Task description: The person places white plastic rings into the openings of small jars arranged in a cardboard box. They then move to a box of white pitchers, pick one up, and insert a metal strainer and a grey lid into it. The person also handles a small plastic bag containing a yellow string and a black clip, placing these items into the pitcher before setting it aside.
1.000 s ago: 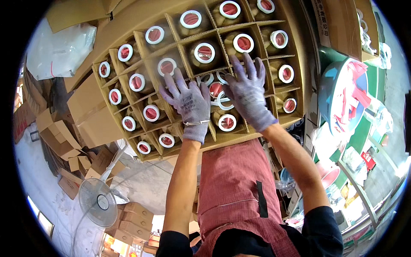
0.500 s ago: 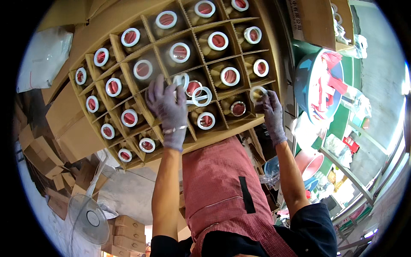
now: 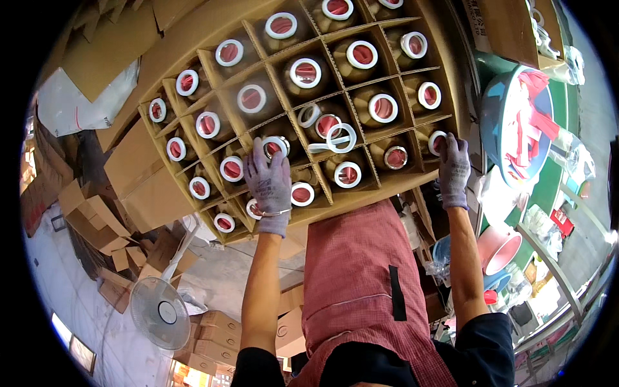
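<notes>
A divided cardboard box (image 3: pixel 361 193) holds glass jars with reddish contents at their mouths, most wearing white plastic rings. My left hand (image 3: pixel 271 184), in a grey glove, curls its fingers on the white ring (image 3: pixel 276 143) over a jar mouth. At the box's right corner my gloved right hand (image 3: pixel 454 168) grips the edge of a white ring (image 3: pixel 438 142) on another jar. Between the hands, a loose white ring with a strip (image 3: pixel 342 137) and another loose ring (image 3: pixel 309 115) lie around a jar (image 3: pixel 326 124). A nearby jar (image 3: pixel 395 157) shows a bare rim.
On the right stands a blue basin (image 3: pixel 495 129) of pink-red strips, with a pink tub (image 3: pixel 500 250) closer to me. A fan (image 3: pixel 161 313) and stacked cartons (image 3: pixel 216 338) are at lower left. Another cardboard box (image 3: pixel 506 29) holds white rings at the upper right.
My left hand has left the loose rings and moved nearer, onto a jar's ring. The ring in my right hand now sits on the corner jar. The whole view has shifted.
</notes>
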The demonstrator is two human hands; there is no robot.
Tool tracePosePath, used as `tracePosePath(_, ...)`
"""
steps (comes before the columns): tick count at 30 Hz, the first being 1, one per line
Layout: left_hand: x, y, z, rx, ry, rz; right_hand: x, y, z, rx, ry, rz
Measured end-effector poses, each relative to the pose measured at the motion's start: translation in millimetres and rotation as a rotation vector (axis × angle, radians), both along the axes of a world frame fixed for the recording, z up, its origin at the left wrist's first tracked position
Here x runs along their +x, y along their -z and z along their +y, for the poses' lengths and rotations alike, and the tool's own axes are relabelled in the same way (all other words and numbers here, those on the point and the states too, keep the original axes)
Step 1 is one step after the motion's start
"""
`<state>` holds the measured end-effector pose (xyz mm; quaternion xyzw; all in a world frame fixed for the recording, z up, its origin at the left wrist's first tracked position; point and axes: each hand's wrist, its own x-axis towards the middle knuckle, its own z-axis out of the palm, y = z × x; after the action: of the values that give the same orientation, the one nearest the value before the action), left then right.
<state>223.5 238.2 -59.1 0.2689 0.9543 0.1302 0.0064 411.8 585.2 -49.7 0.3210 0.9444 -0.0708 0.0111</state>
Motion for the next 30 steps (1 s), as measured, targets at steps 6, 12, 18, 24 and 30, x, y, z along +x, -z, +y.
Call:
tracePosePath(6, 3.5, -4.9, 1.7, -0.065, 0.026, -0.018, 3.6, 1.2, -13.6, -0.110, -0.001, 0.107)
tracePosePath(12, -4.7, 7.3, 3.8, -0.032, -0.103, -0.007, -33.4, -40.4, -32.2, 0.067, -0.128, -0.192)
tracePosePath(18, -8.8, 7.0, 11.4, -0.152, -0.032, -0.023, -113.4, -37.3, -138.8, -0.340, -0.367, 0.096)
tracePosePath(24, -2.3, 0.0, -4.1, -0.123, 0.097, -0.047, -137.9, -0.3, -161.3, -0.172, -0.374, -0.010)
tracePosePath(30, -12.6, -36.8, 28.1, -0.092, 0.068, -0.015, -122.2, -8.5, -126.0, -0.469, -0.342, 0.258)
